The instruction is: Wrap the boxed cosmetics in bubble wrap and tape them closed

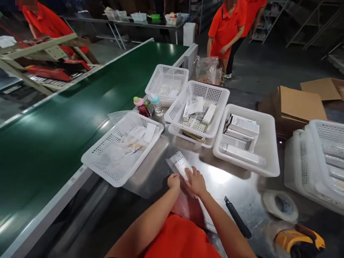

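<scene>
A narrow package in bubble wrap lies on the metal table in front of me, its far end pointing away and slightly left. My left hand is closed in a fist at the near left edge of the wrap. From the right, my right hand curves its fingers over the package and holds it down. More clear wrap spreads beneath my forearms toward my body. What is inside the package cannot be made out. To the right lies a black utility knife.
White baskets with small boxes and bags surround the work spot. A tape roll and yellow-black tape dispenser lie right. Two bottles stand beside the green conveyor belt. Co-workers in orange shirts are behind.
</scene>
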Demonstrator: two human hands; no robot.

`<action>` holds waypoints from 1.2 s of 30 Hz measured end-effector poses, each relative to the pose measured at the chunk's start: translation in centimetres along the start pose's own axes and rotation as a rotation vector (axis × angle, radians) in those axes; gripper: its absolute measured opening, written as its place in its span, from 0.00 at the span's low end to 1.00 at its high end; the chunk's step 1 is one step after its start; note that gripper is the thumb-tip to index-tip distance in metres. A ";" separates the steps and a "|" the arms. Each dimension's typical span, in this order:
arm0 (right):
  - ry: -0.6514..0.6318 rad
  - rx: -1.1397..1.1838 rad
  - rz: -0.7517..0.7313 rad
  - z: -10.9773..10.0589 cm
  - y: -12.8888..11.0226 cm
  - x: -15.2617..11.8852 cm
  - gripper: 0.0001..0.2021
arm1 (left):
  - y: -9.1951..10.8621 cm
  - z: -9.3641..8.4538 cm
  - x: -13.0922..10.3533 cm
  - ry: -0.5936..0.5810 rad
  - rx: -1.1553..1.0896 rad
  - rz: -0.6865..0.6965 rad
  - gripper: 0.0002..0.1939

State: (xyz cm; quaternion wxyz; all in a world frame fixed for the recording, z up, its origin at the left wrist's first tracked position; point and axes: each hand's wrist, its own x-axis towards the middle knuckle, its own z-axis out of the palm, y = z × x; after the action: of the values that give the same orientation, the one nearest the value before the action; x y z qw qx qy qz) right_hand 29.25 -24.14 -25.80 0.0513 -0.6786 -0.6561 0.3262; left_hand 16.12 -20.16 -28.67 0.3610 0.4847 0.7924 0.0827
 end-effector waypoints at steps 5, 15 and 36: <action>0.083 0.491 0.151 5.7 -6.7 -0.7 0.36 | 1.0 -4.3 2.1 -0.009 0.276 0.222 0.10; 0.686 0.749 0.257 7.1 2.6 -9.3 0.20 | -4.4 -7.6 -2.1 -0.032 0.655 0.949 0.13; 0.842 0.654 1.137 1.4 4.6 -28.2 0.25 | -10.2 -8.4 -2.0 -0.046 0.573 1.116 0.22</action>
State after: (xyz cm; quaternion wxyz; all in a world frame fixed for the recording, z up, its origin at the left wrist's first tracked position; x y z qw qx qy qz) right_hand 34.59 -51.32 -18.55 0.3181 -0.9279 -0.0032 0.1942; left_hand 3.94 -25.23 -26.52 0.1362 0.9045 0.4029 0.0324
